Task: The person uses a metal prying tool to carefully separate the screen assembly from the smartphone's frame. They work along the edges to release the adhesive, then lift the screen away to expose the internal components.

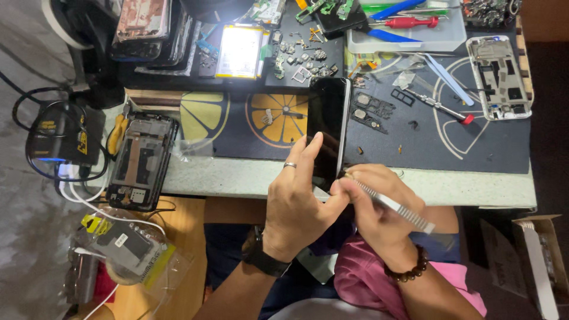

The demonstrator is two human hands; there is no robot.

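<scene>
My left hand point(299, 198), with a ring and a black wristwatch, grips the near end of a black smartphone point(328, 121) that stands up on end over the table edge, dark glass facing me. My right hand point(379, 204), wearing a bead bracelet, holds a thin silver metal tool point(396, 207) whose tip touches the phone's lower right edge. Both hands meet at the phone's bottom corner, which they partly hide.
A dark mat with citrus-slice prints point(278, 118) covers the table. On it lie small metal parts, a white phone frame point(499, 77), tweezers point(447, 74) and a red-capped tool point(441, 108). An opened phone chassis point(142, 160) lies at the left, a parts tray point(409, 26) at the back.
</scene>
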